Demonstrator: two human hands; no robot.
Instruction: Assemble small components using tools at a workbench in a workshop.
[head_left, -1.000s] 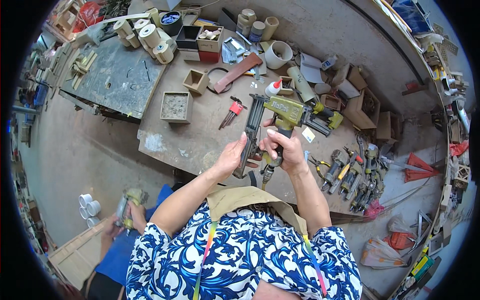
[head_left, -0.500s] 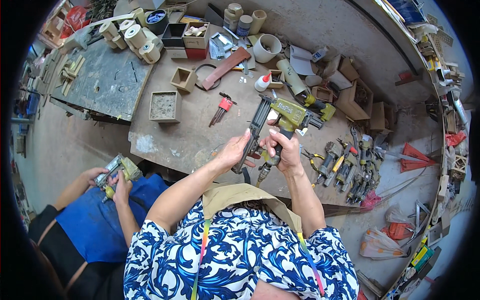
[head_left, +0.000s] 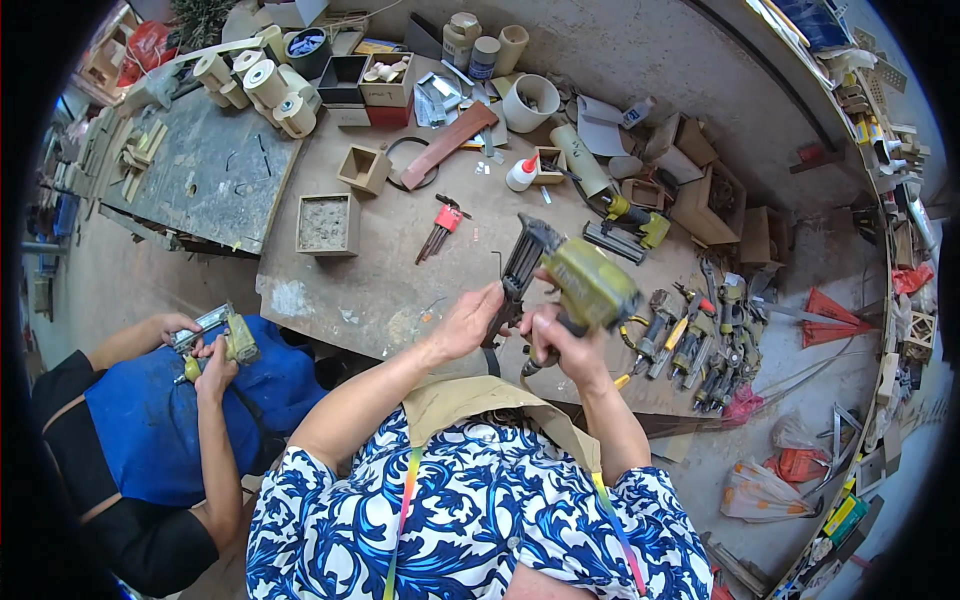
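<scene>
A yellow-green nail gun [head_left: 590, 283] is held tilted above the near edge of the workbench, its body blurred by motion. My right hand [head_left: 568, 345] is closed around its dark handle. My left hand [head_left: 468, 320] is closed on the long dark magazine [head_left: 522, 262], gripping its lower end. An air fitting hangs below the handle by my right hand. On the bench beyond my hands lie a red-holdered hex key set [head_left: 443, 225] and a white glue bottle with a red tip [head_left: 521, 175].
To the left, a co-worker's hands [head_left: 205, 360] hold another nail gun [head_left: 238, 340] over a blue apron. Several tools [head_left: 690, 340] lie at the bench's right. A square wooden box [head_left: 327, 225], a reddish wood strip [head_left: 455, 143] and a white pot [head_left: 530, 103] stand or lie farther back.
My right hand has turned and tilted the nail gun, bringing its body down and nearer. My left hand stays on the magazine. The co-worker's hands have shifted left with the other nail gun.
</scene>
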